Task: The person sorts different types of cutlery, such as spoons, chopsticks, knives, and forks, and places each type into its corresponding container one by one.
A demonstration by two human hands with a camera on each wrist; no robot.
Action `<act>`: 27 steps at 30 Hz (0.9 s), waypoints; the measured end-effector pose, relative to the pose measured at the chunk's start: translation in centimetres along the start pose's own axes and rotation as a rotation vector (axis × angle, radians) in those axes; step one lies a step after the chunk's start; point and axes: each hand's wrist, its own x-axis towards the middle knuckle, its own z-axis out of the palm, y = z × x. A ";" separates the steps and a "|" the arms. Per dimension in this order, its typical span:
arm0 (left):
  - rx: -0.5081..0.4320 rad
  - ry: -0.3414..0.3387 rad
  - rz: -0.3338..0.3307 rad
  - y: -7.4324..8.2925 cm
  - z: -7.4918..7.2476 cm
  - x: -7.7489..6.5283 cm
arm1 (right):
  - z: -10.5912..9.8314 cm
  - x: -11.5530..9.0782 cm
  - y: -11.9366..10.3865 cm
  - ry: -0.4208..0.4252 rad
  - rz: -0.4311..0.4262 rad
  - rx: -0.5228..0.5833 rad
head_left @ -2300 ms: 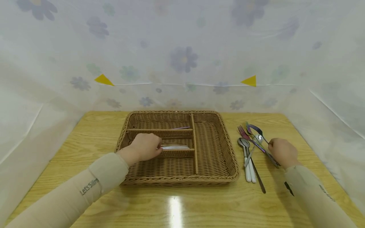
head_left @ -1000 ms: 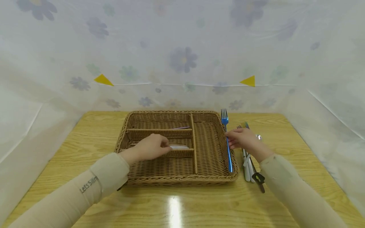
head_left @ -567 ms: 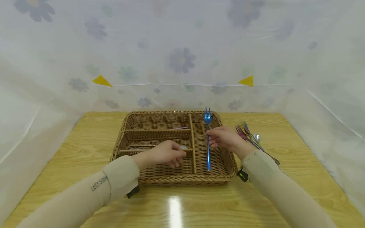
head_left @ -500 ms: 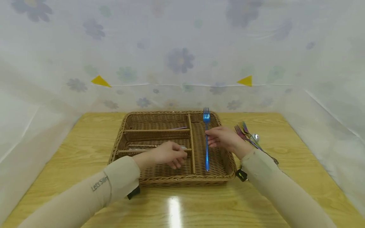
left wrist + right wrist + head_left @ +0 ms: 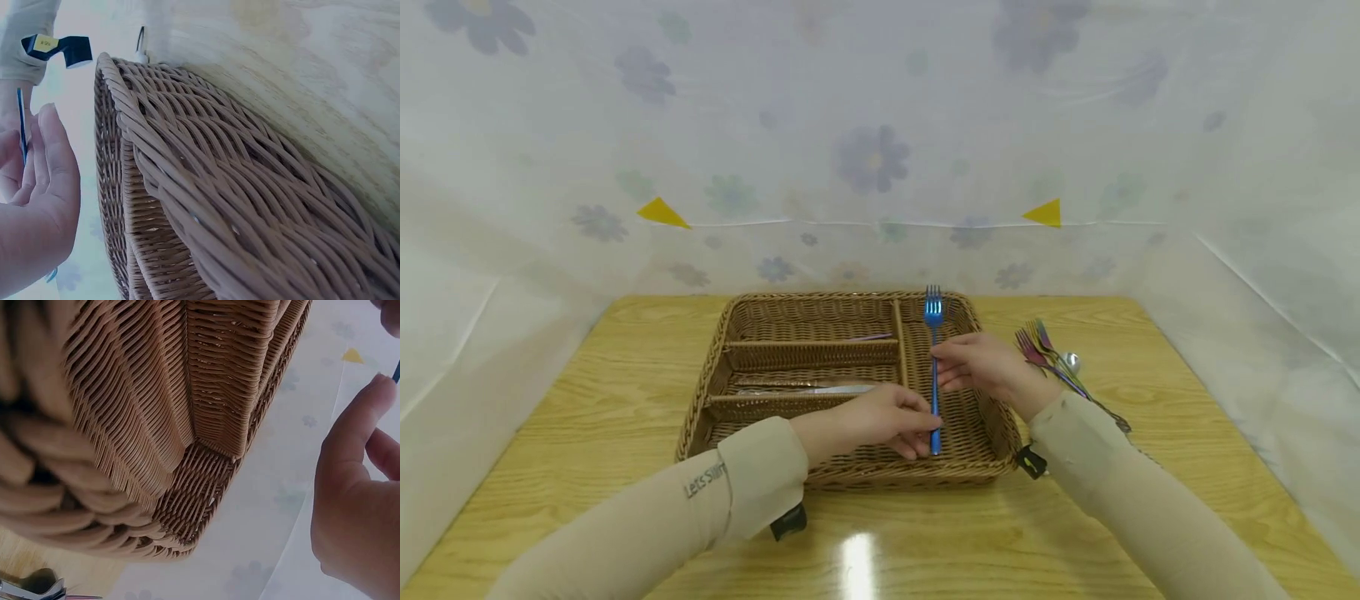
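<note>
The left hand (image 5: 883, 417) touches the lower end of the blue fork (image 5: 934, 385), whether pinching I cannot tell; the right hand (image 5: 988, 367) pinches it higher, above the basket (image 5: 917, 477). Releasing early could drop it askew.

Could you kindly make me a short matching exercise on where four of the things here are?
Column one:
1. Blue fork
2. Silver knife
3. Silver spoon
4. Yellow triangles

Column two:
A. On the table, to the right of the basket
B. Pinched by the right hand
C. Against the flowered sheet
D. In the middle compartment of the three on the basket's left side

Right pairs: 1-B, 2-D, 3-A, 4-C.
</note>
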 end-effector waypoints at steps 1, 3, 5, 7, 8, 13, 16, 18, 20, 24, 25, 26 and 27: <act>0.000 -0.003 0.007 0.0 0.0 0.0 | 0.0 0.0 0.0 -0.001 -0.001 -0.003; -0.004 -0.015 0.023 -0.1 -0.2 0.0 | 0.0 0.0 0.0 -0.007 -0.004 -0.006; -0.004 -0.029 0.027 -0.2 -0.5 -0.1 | -0.1 0.0 0.1 -0.018 -0.008 -0.011; 0.001 -0.045 0.035 -0.3 -0.9 -0.3 | -0.2 -0.1 0.0 -0.030 -0.010 -0.028; 0.000 -0.048 0.034 -0.4 -1.2 -0.4 | -0.3 -0.1 0.0 -0.039 -0.008 -0.035; 0.005 -0.052 0.020 -1.0 -2.7 -1.3 | -1.1 -0.4 0.0 -0.059 0.023 -0.073; -0.003 -0.042 0.012 -1.6 -4.1 -2.0 | -1.7 -0.8 0.1 -0.055 0.028 -0.088; -0.001 -0.043 0.003 -2.1 -5.1 -2.6 | -2.2 -1.0 0.3 -0.047 0.026 -0.098; 0.001 -0.042 -0.006 -2.4 -6.2 -3.3 | -2.7 -1.3 0.4 -0.040 0.024 -0.100; 0.042 -0.057 -0.022 -3.0 -8.7 -4.9 | -3.8 -1.8 0.7 -0.025 0.024 -0.104; 0.055 -0.060 -0.027 -3.1 -9.3 -5.3 | -4.1 -2.0 0.8 -0.022 0.022 -0.107; 0.076 -0.068 -0.033 -3.2 -10.0 -5.7 | -4.5 -2.2 0.9 -0.021 0.021 -0.110; 0.096 -0.074 -0.041 -3.2 -10.6 -6.1 | -4.8 -2.3 1.0 -0.018 0.020 -0.115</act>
